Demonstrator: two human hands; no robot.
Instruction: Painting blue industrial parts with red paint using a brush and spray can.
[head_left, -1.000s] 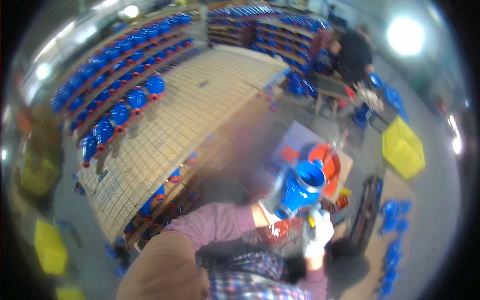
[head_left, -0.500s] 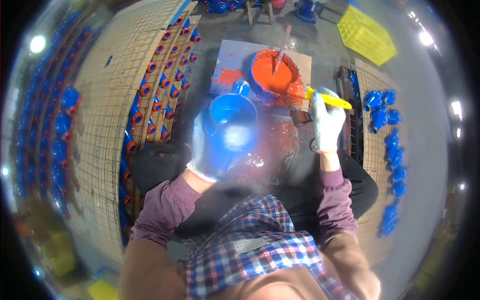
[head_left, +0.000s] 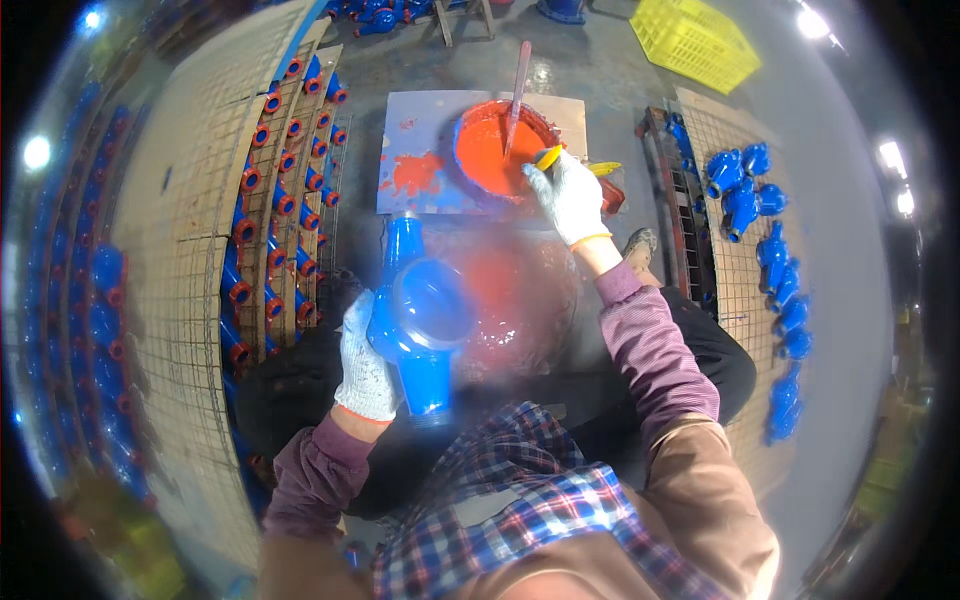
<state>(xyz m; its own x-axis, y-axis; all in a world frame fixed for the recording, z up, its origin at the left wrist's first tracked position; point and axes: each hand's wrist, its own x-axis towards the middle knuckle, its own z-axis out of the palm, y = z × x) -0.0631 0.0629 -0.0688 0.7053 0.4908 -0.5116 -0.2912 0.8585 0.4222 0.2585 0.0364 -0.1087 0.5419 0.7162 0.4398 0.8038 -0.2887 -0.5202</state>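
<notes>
My left hand (head_left: 366, 362), in a white knit glove, grips a glossy blue valve body (head_left: 428, 390) by its side. The casting is held over my lap, with a pipe end pointing away, another toward me, and a wide round face turned upward. My right hand (head_left: 574, 200), also gloved, is closed around a yellow-handled paintbrush (head_left: 548, 156) at the right rim of a bucket of red-orange paint (head_left: 484, 150). The brush's head is hidden from view. A long paint-stained stick (head_left: 518, 90) stands in the bucket.
The bucket stands on a paint-spotted board (head_left: 410, 120). At left, a rack (head_left: 262, 210) holds rows of blue fittings with red ends. More blue castings (head_left: 740, 200) lie on a mesh-topped surface at right. A yellow crate (head_left: 695, 45) sits on the floor at far right.
My right hand has brought the paintbrush to the bucket's rim, changing its angle. My left hand has turned the blue valve body more upright. The whole view has shifted slightly.
</notes>
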